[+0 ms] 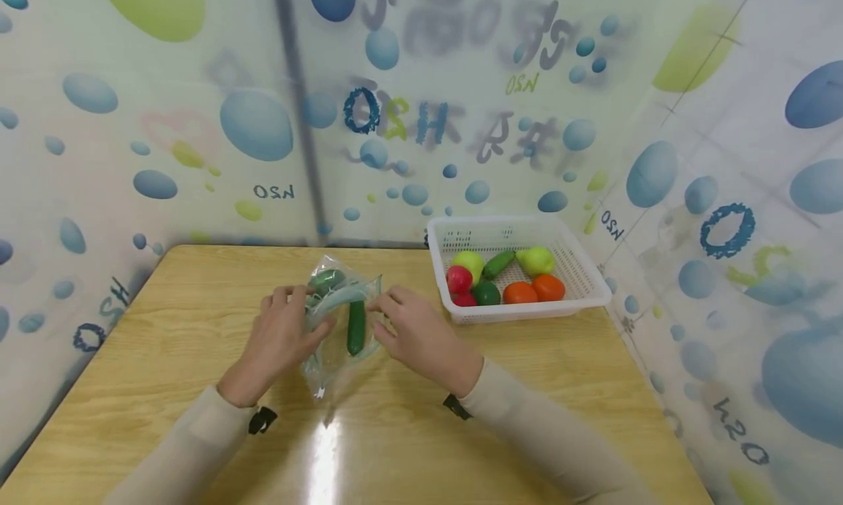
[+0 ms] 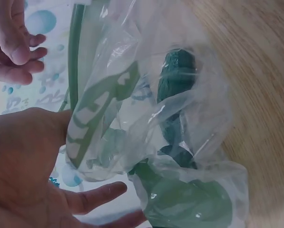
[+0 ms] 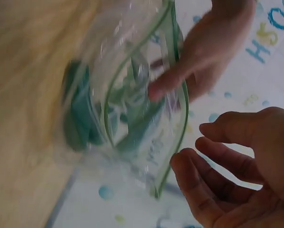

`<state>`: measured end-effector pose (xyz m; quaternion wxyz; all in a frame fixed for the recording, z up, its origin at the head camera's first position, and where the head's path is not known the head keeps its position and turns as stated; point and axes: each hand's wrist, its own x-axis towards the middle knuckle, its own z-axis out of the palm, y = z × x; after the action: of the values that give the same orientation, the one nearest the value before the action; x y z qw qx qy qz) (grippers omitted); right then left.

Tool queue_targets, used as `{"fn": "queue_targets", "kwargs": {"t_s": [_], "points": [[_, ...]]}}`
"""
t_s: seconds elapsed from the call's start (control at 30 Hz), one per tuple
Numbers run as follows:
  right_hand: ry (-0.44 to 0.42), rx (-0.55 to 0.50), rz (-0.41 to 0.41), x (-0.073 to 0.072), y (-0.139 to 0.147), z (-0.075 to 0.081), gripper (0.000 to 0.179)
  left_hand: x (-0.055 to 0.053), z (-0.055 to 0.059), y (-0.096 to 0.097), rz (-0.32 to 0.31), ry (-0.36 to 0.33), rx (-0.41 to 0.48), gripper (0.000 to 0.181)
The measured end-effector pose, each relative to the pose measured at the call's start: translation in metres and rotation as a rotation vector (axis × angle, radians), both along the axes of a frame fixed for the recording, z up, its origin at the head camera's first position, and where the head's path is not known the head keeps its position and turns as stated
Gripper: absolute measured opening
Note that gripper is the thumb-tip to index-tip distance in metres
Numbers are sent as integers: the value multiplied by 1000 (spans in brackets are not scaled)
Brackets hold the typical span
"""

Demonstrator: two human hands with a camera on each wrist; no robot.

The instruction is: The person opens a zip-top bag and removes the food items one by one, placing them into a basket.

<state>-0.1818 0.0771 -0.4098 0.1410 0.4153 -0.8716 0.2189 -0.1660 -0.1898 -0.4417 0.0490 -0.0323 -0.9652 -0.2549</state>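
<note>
A clear zip bag (image 1: 329,358) with a green-edged mouth lies on the table between the two hands. Inside it are a dark green cucumber (image 1: 356,328) and a rounded green vegetable (image 1: 326,280); the plastic blurs the second one. My left hand (image 1: 279,337) holds the bag's left side at the mouth, its thumb (image 3: 168,83) within the opening and other fingers outside. Beside the opposite edge is my right hand (image 1: 421,337), fingers loosely bent. One of its fingertips (image 3: 182,159) touches the green zip strip (image 3: 173,156), with the thumb apart from it.
A white perforated basket (image 1: 527,311) stands at the back right of the wooden table (image 1: 217,285). It holds red, orange and green fruits and vegetables, among them a small cucumber (image 1: 498,264). Patterned sheets (image 1: 263,124) rise behind the table and to the right.
</note>
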Motion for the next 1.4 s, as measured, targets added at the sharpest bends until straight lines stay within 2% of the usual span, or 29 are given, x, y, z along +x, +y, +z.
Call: {"fn": "queue_targets", "kwargs": {"t_s": [0.1, 0.17, 0.27, 0.37, 0.57, 0.83, 0.97, 1.17, 1.2, 1.4], "points": [[-36, 80, 57, 3, -16, -9, 22, -2, 3, 1, -21, -9, -9, 75], [-33, 158, 61, 2, -27, -15, 22, -3, 5, 2, -25, -29, -11, 77], [-5, 271, 27, -5, -42, -24, 23, -5, 5, 4, -27, -45, -6, 75], [1, 342, -43, -13, -51, -33, 27, -7, 3, 6, -33, -39, 1, 72], [-114, 378, -176, -28, -58, -46, 42, -12, -2, 9, -45, -34, 3, 71], [-151, 475, -193, -40, -67, -58, 62, -13, -4, 12, -43, -61, -11, 74], [-187, 470, -220, -43, -71, -66, 64, -13, -4, 14, -45, -49, -17, 72], [-217, 438, -260, -40, -70, -66, 71, -17, -8, 13, -65, -90, -35, 71], [-220, 430, -258, -39, -69, -63, 68, -18, -10, 13, -67, -94, -35, 71], [-118, 410, -237, -44, -66, -74, 31, -17, -14, 12, -70, -103, -25, 69]]}}
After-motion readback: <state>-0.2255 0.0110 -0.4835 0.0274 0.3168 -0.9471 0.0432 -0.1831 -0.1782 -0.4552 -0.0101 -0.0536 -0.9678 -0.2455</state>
